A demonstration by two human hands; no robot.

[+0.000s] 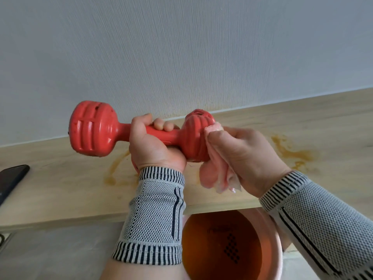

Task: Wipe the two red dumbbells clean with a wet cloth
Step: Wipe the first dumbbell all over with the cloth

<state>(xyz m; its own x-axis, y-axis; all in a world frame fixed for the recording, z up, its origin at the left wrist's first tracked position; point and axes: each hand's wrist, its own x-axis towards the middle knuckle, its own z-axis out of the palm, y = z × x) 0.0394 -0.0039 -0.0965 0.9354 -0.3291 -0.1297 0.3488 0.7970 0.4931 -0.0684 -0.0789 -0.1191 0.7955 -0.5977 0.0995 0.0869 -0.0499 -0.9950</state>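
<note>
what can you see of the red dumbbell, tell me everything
The red dumbbell looks like moulded plastic or rubber-coated, with two ribbed round heads joined by a slim handle. It is held roughly level in the air above the wooden ledge. The left hand grips the handle; the right hand presses a pink cloth against the right head. Small dark specks mark the left head.

I see open shelf (302,126) to the right and left of both hands. Phone (11,179) sits at the far left edge. Wall (181,47) closes off the back. Basin (270,235) sits below the front edge, under my right wrist.
</note>
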